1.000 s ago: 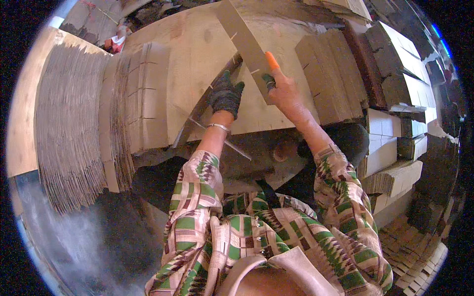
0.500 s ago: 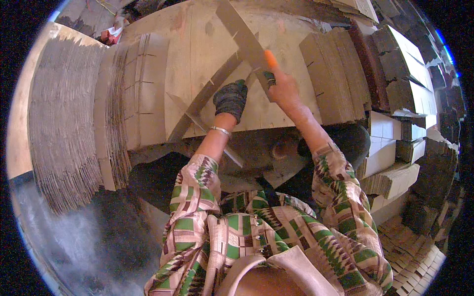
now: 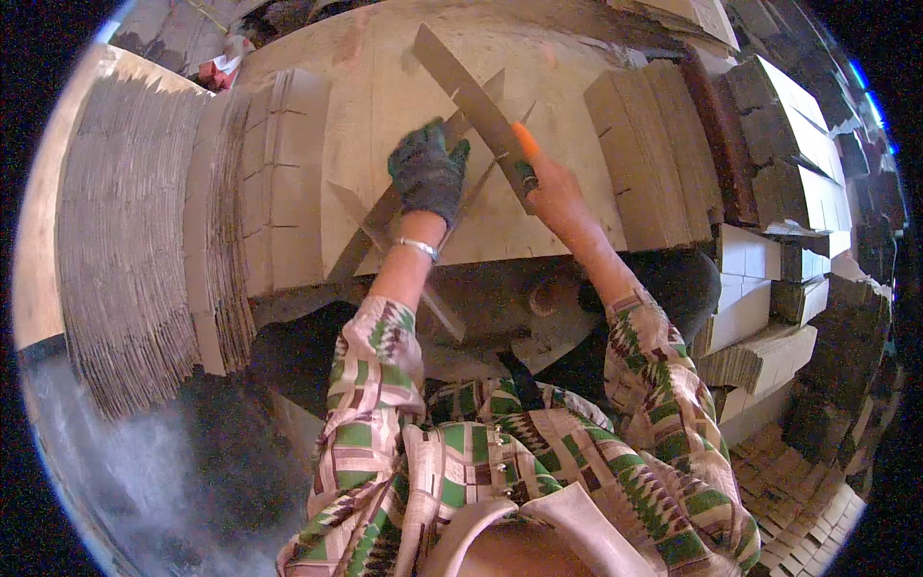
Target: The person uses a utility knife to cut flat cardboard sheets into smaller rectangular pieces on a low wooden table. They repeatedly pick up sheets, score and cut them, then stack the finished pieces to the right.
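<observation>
My right hand (image 3: 558, 195), bare apart from an orange finger cover and a dark green thumb cover, is closed around the lower end of a long brown cardboard strip (image 3: 468, 96) with short slots. That strip slants up to the left. My left hand (image 3: 429, 175), in a dark grey-green knitted glove, rests over a second slotted cardboard strip (image 3: 363, 245), its thumb apart from the fingers. Thinner strips cross under and beside the glove, and one (image 3: 444, 315) sticks out past the board's near edge. The glove hides where they meet.
All this lies on a pale wooden board (image 3: 375, 58). Slotted cardboard stacks stand on its left (image 3: 293, 183) and right (image 3: 644, 154), with a thick pile of cardboard sheets (image 3: 130, 231) farther left. More cardboard bundles (image 3: 760, 361) are heaped at the right.
My left hand has shifted left and slightly away from the right hand, its fingers loosening and spreading. The strip in my right hand has dropped slightly toward me.
</observation>
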Tool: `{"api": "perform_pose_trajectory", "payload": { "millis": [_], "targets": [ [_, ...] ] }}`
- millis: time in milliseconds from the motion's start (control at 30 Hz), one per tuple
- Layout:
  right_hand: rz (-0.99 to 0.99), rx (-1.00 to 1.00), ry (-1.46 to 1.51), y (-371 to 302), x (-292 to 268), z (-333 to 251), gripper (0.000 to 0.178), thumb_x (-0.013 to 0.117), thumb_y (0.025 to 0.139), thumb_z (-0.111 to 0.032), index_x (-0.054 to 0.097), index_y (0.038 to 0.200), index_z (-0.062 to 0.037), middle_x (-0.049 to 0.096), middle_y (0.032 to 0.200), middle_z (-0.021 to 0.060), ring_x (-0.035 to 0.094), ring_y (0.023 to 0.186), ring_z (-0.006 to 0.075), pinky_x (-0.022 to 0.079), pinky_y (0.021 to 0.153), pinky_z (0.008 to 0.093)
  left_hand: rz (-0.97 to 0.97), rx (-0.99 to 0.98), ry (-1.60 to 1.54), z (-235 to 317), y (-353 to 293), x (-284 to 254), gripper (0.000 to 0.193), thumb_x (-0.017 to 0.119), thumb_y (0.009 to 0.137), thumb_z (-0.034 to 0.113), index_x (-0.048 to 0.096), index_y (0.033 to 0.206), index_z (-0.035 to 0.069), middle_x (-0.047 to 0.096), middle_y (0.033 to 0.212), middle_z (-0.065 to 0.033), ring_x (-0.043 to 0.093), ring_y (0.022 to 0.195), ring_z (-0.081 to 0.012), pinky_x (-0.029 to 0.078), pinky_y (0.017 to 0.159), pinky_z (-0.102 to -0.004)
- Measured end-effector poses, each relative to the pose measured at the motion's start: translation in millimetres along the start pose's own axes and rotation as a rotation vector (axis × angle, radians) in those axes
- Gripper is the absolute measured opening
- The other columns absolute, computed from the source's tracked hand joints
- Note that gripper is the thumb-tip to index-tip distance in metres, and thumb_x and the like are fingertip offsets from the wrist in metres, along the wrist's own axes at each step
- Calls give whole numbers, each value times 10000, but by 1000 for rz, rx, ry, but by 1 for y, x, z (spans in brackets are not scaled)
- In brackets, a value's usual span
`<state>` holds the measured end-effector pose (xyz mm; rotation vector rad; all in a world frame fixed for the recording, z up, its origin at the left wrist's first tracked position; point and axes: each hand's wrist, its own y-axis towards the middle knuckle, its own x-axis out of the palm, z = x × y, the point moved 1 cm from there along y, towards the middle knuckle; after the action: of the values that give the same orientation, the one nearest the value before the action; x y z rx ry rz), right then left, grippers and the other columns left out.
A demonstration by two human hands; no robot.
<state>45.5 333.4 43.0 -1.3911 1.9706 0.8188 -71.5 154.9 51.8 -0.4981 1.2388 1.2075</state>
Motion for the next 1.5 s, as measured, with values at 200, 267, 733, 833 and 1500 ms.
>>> {"api": "perform_pose_trajectory", "payload": {
  "millis": [200, 267, 733, 833, 1500],
  "targets": [
    [-47, 3, -119, 5, 0, -11, 827, 625, 862, -55, 276, 1572, -297, 695, 888, 209, 676, 821, 444, 527, 713, 561, -422, -197, 112, -45, 43, 35, 423, 480, 947, 412, 714, 1163, 134, 699, 1164, -170, 662, 1091, -389, 519, 925, -504],
    [-103, 36, -200, 2, -1, -11, 842, 620, 858, -42, 268, 1574, -310, 697, 882, 204, 682, 818, 434, 533, 708, 556, -459, -219, 122, -44, 47, 41, 409, 459, 947, 397, 743, 1085, 136, 706, 1136, -164, 677, 1055, -392, 532, 899, -513],
    [-250, -14, -336, 13, 16, -11, 755, 559, 912, -88, 263, 1570, -309, 710, 864, 214, 705, 774, 404, 549, 656, 520, -400, -217, 140, -45, 45, 36, 372, 492, 952, 382, 764, 1040, 143, 722, 1073, -177, 697, 1014, -385, 558, 862, -497],
    [-201, -39, -337, 8, 10, -15, 822, 593, 851, -54, 280, 1576, -283, 701, 832, 176, 688, 758, 391, 534, 651, 510, -405, -213, 89, -43, 37, 24, 372, 476, 954, 355, 762, 1050, 138, 721, 1079, -176, 703, 994, -390, 561, 854, -498],
    [-4, -120, -327, 54, -2, -59, 559, 668, 737, -93, 610, 1293, -91, 686, 1128, 137, 595, 1145, 327, 442, 980, 459, -456, -284, -46, -35, 58, 15, 583, 372, 977, 587, 717, 1115, 138, 699, 1118, -202, 666, 1046, -422, 525, 864, -520]
  ]
}}
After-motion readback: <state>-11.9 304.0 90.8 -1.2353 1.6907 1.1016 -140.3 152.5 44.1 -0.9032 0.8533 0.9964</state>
